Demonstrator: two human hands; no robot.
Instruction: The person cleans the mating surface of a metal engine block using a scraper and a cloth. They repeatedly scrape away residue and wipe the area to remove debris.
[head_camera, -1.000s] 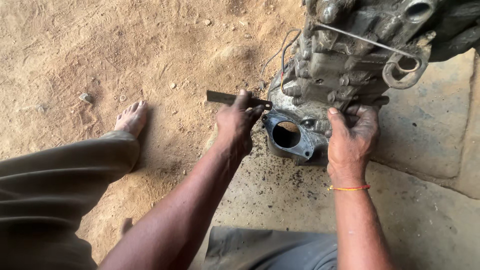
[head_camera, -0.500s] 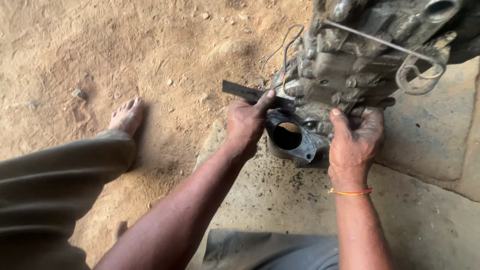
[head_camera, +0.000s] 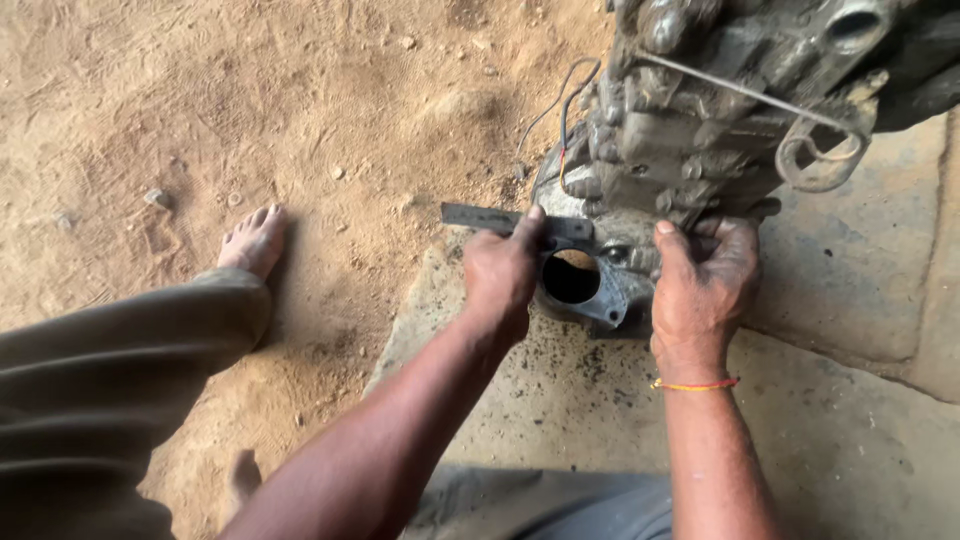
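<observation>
A greasy grey engine block (head_camera: 720, 120) stands on a stone slab (head_camera: 860, 260) at the upper right. Its lower front carries a flange with a round opening (head_camera: 572, 276). My left hand (head_camera: 503, 272) grips a flat dark metal blade (head_camera: 478, 217) and lays it across the top of that flange, index finger pressing on the blade. My right hand (head_camera: 700, 290) is clamped on the engine's lower edge just right of the flange, thumb up against the casing. An orange thread circles my right wrist.
Sandy ground (head_camera: 250, 110) with small stones fills the left. My bare left foot (head_camera: 252, 240) and trousered leg (head_camera: 110, 380) lie at the left. Thin wires (head_camera: 560, 110) hang off the engine's left side. A bent wire loop (head_camera: 820, 160) hangs on its right.
My left hand has shifted the blade rightwards and up onto the flange's top edge. My right hand has kept its hold on the engine.
</observation>
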